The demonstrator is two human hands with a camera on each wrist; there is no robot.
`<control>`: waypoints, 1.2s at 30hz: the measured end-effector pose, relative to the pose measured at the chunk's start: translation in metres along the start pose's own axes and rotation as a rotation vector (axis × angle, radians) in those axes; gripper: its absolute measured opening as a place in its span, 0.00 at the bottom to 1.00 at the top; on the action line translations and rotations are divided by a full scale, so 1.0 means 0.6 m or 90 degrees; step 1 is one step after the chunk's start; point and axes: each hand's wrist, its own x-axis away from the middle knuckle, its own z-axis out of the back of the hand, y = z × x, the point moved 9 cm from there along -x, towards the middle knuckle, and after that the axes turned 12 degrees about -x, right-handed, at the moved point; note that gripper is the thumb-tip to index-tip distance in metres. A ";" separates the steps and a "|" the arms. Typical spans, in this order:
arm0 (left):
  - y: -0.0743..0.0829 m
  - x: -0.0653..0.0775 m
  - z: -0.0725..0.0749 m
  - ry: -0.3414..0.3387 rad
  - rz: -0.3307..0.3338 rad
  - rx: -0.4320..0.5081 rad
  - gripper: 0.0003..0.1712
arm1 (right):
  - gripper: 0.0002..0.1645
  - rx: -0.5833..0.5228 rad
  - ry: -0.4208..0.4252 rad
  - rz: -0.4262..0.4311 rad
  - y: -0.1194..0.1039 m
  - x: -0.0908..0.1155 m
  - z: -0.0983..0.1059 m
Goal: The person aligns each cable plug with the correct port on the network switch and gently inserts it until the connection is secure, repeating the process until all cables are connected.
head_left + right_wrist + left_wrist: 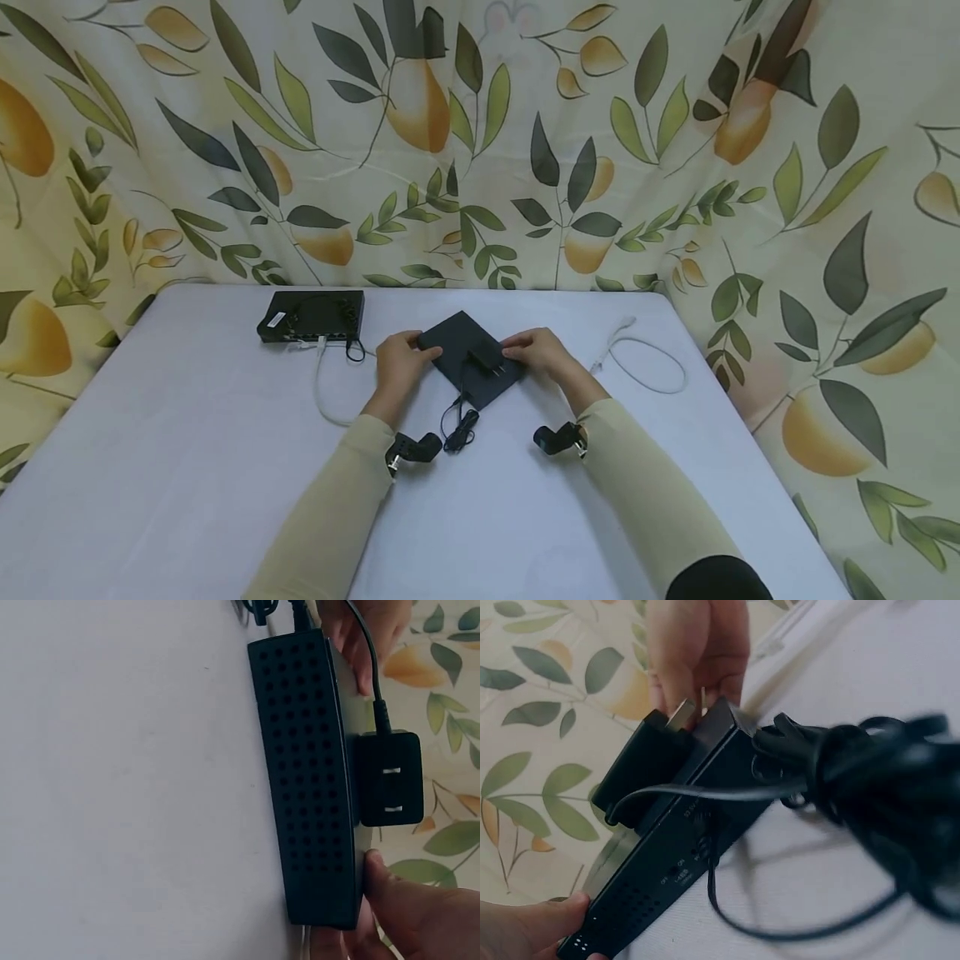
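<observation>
A flat black network switch, turned corner-on, is between my two hands at the middle of the table. My left hand grips its left corner between thumb and fingers. At the right corner, my right hand pinches the edge. A black power adapter with two metal prongs lies on the switch's top. Its bundled cord hangs at the near side, and a plug enters the side panel seen in the left wrist view. Round vent holes cover another side in the right wrist view. Whether the switch touches the table cannot be told.
Another black box stands at the back left, with a white cable plugged into its front and black cord on top. A loose white cable curls at the right. Patterned curtain borders the white table.
</observation>
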 end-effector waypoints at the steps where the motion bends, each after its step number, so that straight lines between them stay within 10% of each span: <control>1: 0.001 -0.002 -0.002 -0.005 -0.001 0.004 0.30 | 0.18 -0.008 0.001 -0.006 0.004 0.003 0.001; 25: 0.009 -0.049 -0.045 -0.130 0.067 0.163 0.27 | 0.19 -0.241 0.082 -0.062 0.045 0.072 -0.033; 36: 0.004 -0.033 -0.045 -0.167 0.070 0.071 0.26 | 0.17 -0.293 0.129 -0.051 0.049 0.090 -0.045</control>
